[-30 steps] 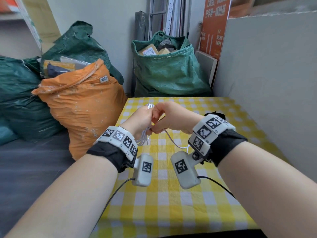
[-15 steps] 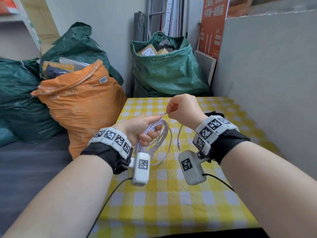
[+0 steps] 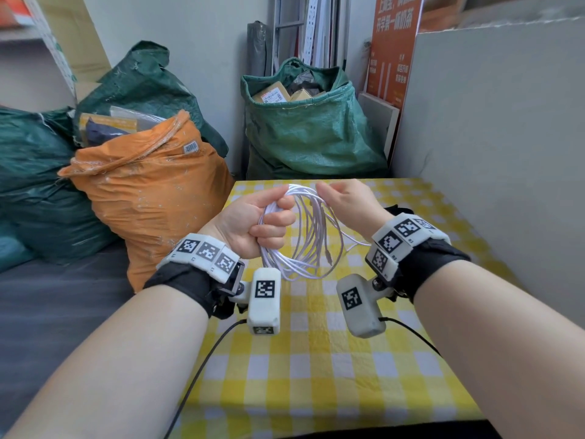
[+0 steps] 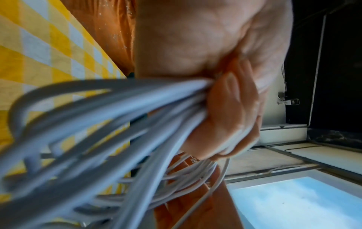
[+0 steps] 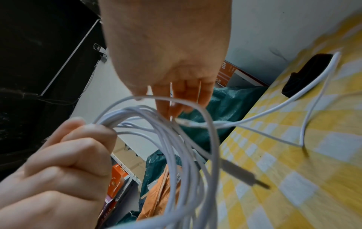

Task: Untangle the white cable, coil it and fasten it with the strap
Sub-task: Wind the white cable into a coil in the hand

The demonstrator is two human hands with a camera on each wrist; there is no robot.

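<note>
The cable [image 3: 311,229] looks smooth, slightly glossy plastic. The tablecloth [image 3: 316,369] is matt checked cloth. The orange sack [image 3: 152,191] at ten o'clock is rough woven plastic, dusty; the strap [image 5: 305,74] is matt black fabric.

Thin white cable [image 3: 311,229] gathered in several loose loops held above the checked table, one end trailing beside a black strap [image 5: 307,74].

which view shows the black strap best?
Right wrist. The black strap lies on the checked tablecloth, a white cable strand crossing it. In the head view only a sliver shows behind the right hand. Left wrist: not visible.
</note>
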